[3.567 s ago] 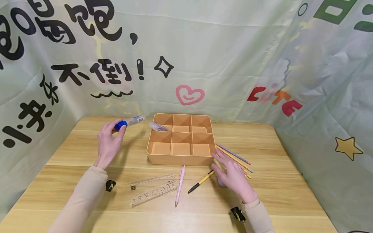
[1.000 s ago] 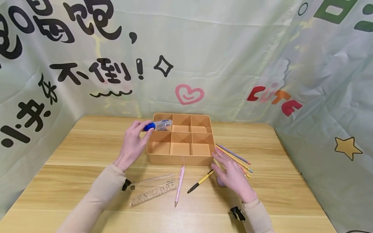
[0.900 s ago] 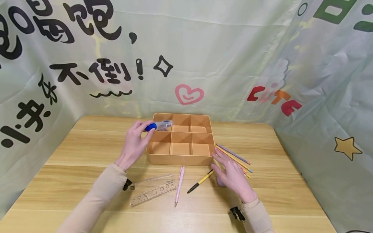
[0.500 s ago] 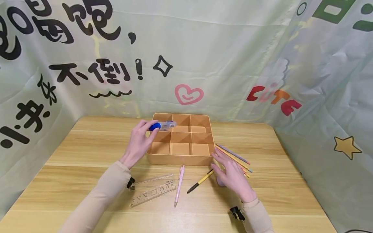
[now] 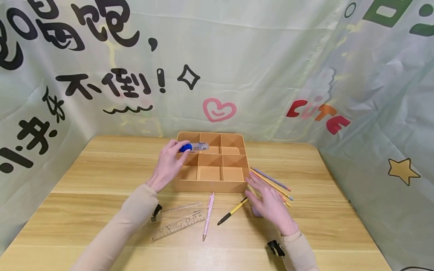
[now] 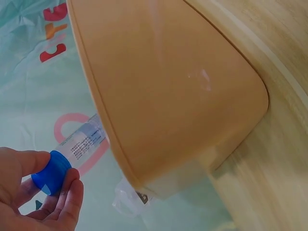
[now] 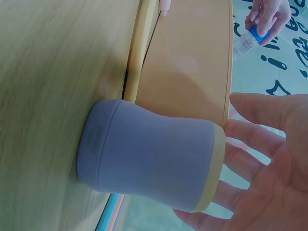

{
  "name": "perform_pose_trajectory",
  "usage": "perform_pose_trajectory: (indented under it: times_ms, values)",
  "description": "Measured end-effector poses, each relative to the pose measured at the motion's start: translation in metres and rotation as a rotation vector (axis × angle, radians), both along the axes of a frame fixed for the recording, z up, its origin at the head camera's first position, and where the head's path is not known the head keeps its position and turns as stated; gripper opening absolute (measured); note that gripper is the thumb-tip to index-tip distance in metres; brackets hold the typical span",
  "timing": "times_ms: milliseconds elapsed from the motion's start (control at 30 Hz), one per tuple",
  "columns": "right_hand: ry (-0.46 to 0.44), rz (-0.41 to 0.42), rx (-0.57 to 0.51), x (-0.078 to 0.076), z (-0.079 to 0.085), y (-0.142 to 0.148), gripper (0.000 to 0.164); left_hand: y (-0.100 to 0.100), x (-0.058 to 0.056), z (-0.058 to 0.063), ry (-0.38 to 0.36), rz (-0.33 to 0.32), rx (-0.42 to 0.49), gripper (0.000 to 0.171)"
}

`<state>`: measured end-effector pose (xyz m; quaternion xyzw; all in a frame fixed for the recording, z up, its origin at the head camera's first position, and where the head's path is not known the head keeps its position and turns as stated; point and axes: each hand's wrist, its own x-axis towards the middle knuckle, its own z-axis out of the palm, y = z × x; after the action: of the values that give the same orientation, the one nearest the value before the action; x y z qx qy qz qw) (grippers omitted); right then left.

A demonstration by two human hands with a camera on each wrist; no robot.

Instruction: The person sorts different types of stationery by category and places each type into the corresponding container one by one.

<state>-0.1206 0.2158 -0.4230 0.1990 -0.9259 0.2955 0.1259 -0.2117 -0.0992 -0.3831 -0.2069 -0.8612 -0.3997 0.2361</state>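
Note:
My left hand (image 5: 168,163) pinches the blue cap of a clear labelled tube (image 5: 200,146), with thumb and fingers round the cap. The tube lies nearly level over the back left part of a tan compartment box (image 5: 211,186), its clear end pointing right. A small clear plastic packet (image 6: 129,201) pokes over the box's edge in the left wrist view. My right hand (image 5: 269,205) is spread loosely beside the box's front right corner. Its fingers lie at the cream rim of a waisted lavender container (image 7: 154,151), mostly hidden under the hand in the head view.
Two clear rulers (image 5: 178,226), a pink pen (image 5: 208,218) and a yellow-and-black pen (image 5: 232,212) lie before the box. Several pencils (image 5: 272,179) lie right of it, partly behind my right hand. A printed cloth (image 5: 264,75) hangs behind the wooden table (image 5: 322,210).
My left hand has carried the tube rightward from beside the box to above its back compartments, drifting slightly further right in the last second. My right hand stays in place.

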Motion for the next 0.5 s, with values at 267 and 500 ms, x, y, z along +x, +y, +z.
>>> perform_pose_trajectory:
  times_ms: [267,500]
  values:
    - [-0.001,-0.002,0.001,-0.0002,-0.0005,0.0001,0.043,0.0043,-0.0020,-0.0025,-0.042,-0.007,-0.007,0.031]
    - [0.004,-0.001,0.003,-0.0006,-0.0007,0.0001,0.044,0.0061,-0.0049,-0.0058,-0.058,-0.008,-0.030,0.032]
